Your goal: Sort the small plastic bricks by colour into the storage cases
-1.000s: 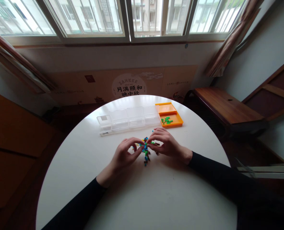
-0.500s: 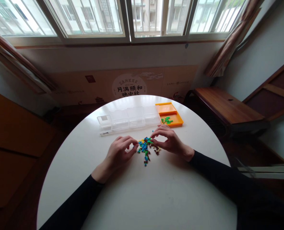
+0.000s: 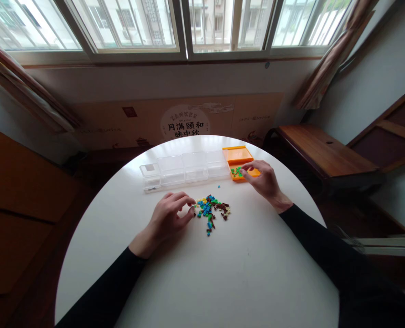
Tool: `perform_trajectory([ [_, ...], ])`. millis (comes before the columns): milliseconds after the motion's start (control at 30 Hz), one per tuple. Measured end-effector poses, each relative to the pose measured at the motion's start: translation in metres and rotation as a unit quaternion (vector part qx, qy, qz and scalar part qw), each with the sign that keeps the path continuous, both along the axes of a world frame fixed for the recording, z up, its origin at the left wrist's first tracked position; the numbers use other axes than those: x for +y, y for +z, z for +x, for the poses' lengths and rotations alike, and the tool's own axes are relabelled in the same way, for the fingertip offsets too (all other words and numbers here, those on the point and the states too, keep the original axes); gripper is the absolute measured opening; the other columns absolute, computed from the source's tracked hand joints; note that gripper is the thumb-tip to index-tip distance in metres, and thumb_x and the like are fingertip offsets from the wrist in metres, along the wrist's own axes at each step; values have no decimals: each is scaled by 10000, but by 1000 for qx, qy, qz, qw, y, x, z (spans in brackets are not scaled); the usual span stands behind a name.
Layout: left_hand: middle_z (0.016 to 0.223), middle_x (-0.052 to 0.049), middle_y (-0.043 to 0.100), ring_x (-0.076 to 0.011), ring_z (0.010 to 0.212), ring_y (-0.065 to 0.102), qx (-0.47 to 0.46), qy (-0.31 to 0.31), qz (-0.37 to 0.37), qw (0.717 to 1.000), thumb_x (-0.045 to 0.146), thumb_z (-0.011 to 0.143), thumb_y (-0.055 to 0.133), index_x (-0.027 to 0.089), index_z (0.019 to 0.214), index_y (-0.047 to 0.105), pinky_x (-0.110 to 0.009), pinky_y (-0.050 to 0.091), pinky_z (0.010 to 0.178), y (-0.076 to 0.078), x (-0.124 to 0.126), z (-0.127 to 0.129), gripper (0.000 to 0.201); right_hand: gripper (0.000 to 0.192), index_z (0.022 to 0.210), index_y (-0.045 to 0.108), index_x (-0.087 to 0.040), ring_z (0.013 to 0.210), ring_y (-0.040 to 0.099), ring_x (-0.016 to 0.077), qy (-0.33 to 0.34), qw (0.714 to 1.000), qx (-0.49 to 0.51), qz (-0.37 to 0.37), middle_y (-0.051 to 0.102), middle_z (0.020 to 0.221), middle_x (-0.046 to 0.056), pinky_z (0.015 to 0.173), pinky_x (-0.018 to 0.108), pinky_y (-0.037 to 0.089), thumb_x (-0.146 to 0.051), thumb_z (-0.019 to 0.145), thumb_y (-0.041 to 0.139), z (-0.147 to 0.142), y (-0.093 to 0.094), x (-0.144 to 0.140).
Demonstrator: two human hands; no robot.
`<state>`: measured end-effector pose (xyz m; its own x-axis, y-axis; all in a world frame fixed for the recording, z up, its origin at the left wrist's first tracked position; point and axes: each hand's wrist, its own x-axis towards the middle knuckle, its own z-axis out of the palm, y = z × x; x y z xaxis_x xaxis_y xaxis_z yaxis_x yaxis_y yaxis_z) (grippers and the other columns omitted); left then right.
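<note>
Since the earlier frame, the right hand [image 3: 264, 181] has left the pile of small coloured bricks [image 3: 211, 209] and moved up and to the right, to the orange tray [image 3: 238, 156]; the left hand [image 3: 171, 216] has stayed in nearly the same place.

Left of centre, the left hand rests on the round white table [image 3: 195, 273], fingers curled, thumb and forefinger pinched together at the left edge of the pile. Whether a brick is held between them cannot be told.

Centre frame, the pile lies loose on the table: blue, green, yellow and brown pieces, close together. One single blue piece [image 3: 219, 186] lies apart, above the pile.

Above the pile, a row of clear plastic boxes [image 3: 185, 168] stands on the table, touching the orange tray at its right end.

Right of centre, the right hand lies over the tray's near right corner, fingertips drawn together just beside the green bricks [image 3: 236, 171] in the tray. Whether they grasp a piece cannot be told.
</note>
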<state>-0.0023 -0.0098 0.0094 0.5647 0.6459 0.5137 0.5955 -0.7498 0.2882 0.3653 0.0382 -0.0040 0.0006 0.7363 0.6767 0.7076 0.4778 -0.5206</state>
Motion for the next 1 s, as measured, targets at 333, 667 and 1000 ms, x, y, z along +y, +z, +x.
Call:
perform_trajectory([
  [333, 1037, -22, 803, -168, 890, 731, 5, -93, -13, 996, 201, 998, 709, 273, 1072, 792, -330, 520, 878, -1, -4, 3, 133, 127, 947, 798, -242, 885, 713, 290, -50, 997, 12, -58, 829, 976, 68, 899, 474, 566, -354, 962, 737, 10, -15, 10],
  [667, 1115, -35, 791, -169, 875, 691, 51, -131, -29, 990, 287, 1096, 680, 361, 1250, 808, -307, 506, 849, -11, -3, 6, 213, 116, 951, 777, -249, 990, 742, 292, 39, 998, -3, -44, 814, 992, 65, 975, 480, 573, -325, 1011, 713, -17, -11, 1],
  [1000, 1015, -32, 811, -148, 817, 734, 29, -108, -25, 993, 243, 1096, 626, 239, 1039, 738, -313, 509, 862, -4, -7, 15, 126, 98, 943, 752, -256, 966, 727, 281, 108, 994, -10, -26, 803, 981, 49, 959, 482, 553, -261, 1027, 703, -33, -6, -10],
])
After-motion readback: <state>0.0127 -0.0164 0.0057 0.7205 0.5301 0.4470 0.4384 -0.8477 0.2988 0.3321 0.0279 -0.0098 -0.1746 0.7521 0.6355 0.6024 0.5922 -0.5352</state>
